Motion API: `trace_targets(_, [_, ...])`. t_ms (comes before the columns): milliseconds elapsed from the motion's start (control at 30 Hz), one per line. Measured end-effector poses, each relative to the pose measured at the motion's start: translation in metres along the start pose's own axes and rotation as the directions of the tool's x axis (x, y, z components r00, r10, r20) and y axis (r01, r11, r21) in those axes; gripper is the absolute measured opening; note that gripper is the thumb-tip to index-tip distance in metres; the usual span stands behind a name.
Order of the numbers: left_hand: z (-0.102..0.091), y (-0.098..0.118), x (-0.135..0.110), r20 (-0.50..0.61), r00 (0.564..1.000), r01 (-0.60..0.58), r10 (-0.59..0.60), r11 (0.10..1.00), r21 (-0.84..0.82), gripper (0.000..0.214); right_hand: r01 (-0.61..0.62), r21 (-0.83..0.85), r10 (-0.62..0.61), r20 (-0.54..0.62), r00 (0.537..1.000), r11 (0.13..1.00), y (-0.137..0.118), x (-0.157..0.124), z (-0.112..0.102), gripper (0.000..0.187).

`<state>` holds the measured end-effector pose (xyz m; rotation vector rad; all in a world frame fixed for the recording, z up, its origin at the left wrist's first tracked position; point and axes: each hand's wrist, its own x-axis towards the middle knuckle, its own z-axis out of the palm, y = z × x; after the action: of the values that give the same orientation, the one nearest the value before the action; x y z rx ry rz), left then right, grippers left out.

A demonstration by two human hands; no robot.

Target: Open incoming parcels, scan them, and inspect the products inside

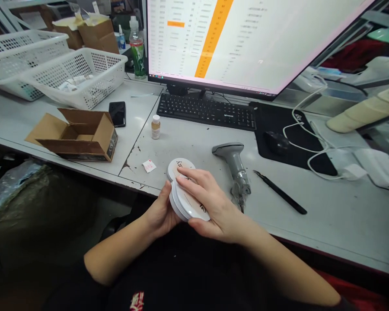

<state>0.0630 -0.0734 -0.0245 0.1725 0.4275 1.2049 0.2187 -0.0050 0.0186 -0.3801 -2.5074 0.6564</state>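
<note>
Grey counter point(188, 144) spans mid-frame. At lower centre, the left hand point(164, 214) and right hand point(215, 207) clasp white discs point(187, 203) (even finger pressure should keep them aligned).

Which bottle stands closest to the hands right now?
The small white-capped bottle, just in front of the left end of the keyboard; the tall green bottle and the blue-and-white bottle stand farther back, left of the monitor.

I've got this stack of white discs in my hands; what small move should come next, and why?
Probably nudge the stack of white discs even with your right hand while your left hand supports it: the layers' edges look offset, and your right hand rests across the top.
</note>
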Motion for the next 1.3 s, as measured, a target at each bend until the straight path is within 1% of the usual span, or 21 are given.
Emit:
trace_targets(100, [-0.005,0.007,0.002,0.076,0.982,0.173,-0.171,0.985,-0.014,0.056,0.090,0.053,-0.091,0.018,0.996,0.995,0.012,-0.003,0.000,0.069])
trace_targets(167, [-0.006,0.007,0.002,0.088,0.969,0.230,-0.229,0.973,0.000,0.058,0.138,0.073,-0.140,0.014,0.990,0.988,0.017,-0.004,-0.001,0.068])
trace_targets(200, [-0.004,0.005,0.003,0.075,0.977,0.197,-0.198,0.980,0.024,0.059,0.148,0.067,-0.148,0.008,0.989,0.987,0.019,-0.005,0.000,0.067])
trace_targets(233, [-0.002,0.003,0.003,0.055,0.991,0.120,-0.124,0.990,0.069,0.060,0.146,0.054,-0.146,0.000,0.989,0.988,0.020,-0.006,0.001,0.067])
trace_targets(267, [-0.001,-0.001,0.003,0.042,0.999,0.009,-0.015,0.991,0.133,0.062,0.126,0.040,-0.126,-0.017,0.992,0.991,0.020,-0.007,0.004,0.066])
trace_targets(300, [0.001,-0.005,0.003,0.040,0.992,-0.127,0.122,0.970,0.205,0.064,0.084,0.028,-0.082,-0.047,0.995,0.996,0.018,-0.009,0.007,0.065])
trace_targets(367, [0.000,-0.013,0.003,0.079,0.926,-0.373,0.369,0.867,0.329,0.071,-0.046,0.033,0.050,-0.125,0.991,0.998,0.012,-0.013,0.013,0.064])
trace_targets(433, [-0.006,-0.017,0.004,0.131,0.852,-0.509,0.506,0.747,0.428,0.078,-0.191,0.112,0.206,-0.140,0.968,0.975,0.004,-0.018,0.016,0.066])
trace_targets(467, [-0.011,-0.017,0.005,0.153,0.823,-0.546,0.547,0.686,0.482,0.077,-0.258,0.178,0.279,-0.104,0.955,0.950,0.001,-0.020,0.016,0.067])
trace_targets(533, [-0.019,-0.012,0.007,0.210,0.787,-0.570,0.581,0.552,0.609,0.063,-0.385,0.335,0.395,0.040,0.918,0.860,-0.002,-0.024,0.012,0.067])
trace_targets(567, [-0.021,-0.008,0.008,0.241,0.785,-0.562,0.571,0.492,0.665,0.053,-0.443,0.407,0.439,0.110,0.892,0.799,-0.002,-0.026,0.008,0.064])
trace_targets(633, [-0.021,0.002,0.008,0.297,0.809,-0.534,0.508,0.423,0.732,0.038,-0.518,0.496,0.481,0.212,0.851,0.697,0.001,-0.029,-0.002,0.061])
trace_targets(700, [-0.017,0.009,0.008,0.308,0.833,-0.513,0.459,0.437,0.739,0.044,-0.538,0.497,0.490,0.236,0.839,0.681,0.005,-0.032,-0.012,0.071])
trace_targets(733, [-0.015,0.012,0.007,0.284,0.849,-0.495,0.445,0.481,0.724,0.054,-0.530,0.463,0.486,0.220,0.845,0.711,0.007,-0.034,-0.016,0.082])
trace_targets(800, [-0.014,0.012,0.007,0.228,0.899,-0.426,0.373,0.629,0.650,0.075,-0.492,0.352,0.445,0.209,0.871,0.796,0.007,-0.038,-0.023,0.104])
trace_targets(867, [-0.019,0.008,0.008,0.223,0.942,-0.334,0.251,0.756,0.563,0.087,-0.435,0.260,0.390,0.209,0.897,0.862,0.004,-0.040,-0.026,0.101])
trace_targets(933, [-0.027,0.004,0.009,0.274,0.942,-0.319,0.194,0.771,0.551,0.093,-0.375,0.279,0.336,0.178,0.925,0.884,0.002,-0.040,-0.024,0.085])
trace_targets(1000, [-0.035,0.001,0.010,0.344,0.908,-0.411,0.238,0.664,0.624,0.098,-0.327,0.374,0.314,0.097,0.945,0.868,0.001,-0.040,-0.018,0.079])
trace_targets(1067, [-0.041,0.002,0.010,0.448,0.848,-0.530,0.283,0.483,0.697,0.102,-0.300,0.467,0.319,0.041,0.947,0.832,0.001,-0.040,-0.010,0.082])
trace_targets(1133, [-0.043,0.007,0.010,0.541,0.793,-0.608,0.280,0.305,0.733,0.103,-0.313,0.519,0.360,0.011,0.933,0.796,0.000,-0.041,-0.003,0.084])
trace_targets(1300, [-0.039,0.016,0.012,0.671,0.690,-0.685,0.272,-0.056,0.727,0.097,-0.339,0.587,0.450,-0.049,0.892,0.735,-0.001,-0.048,0.015,0.085])
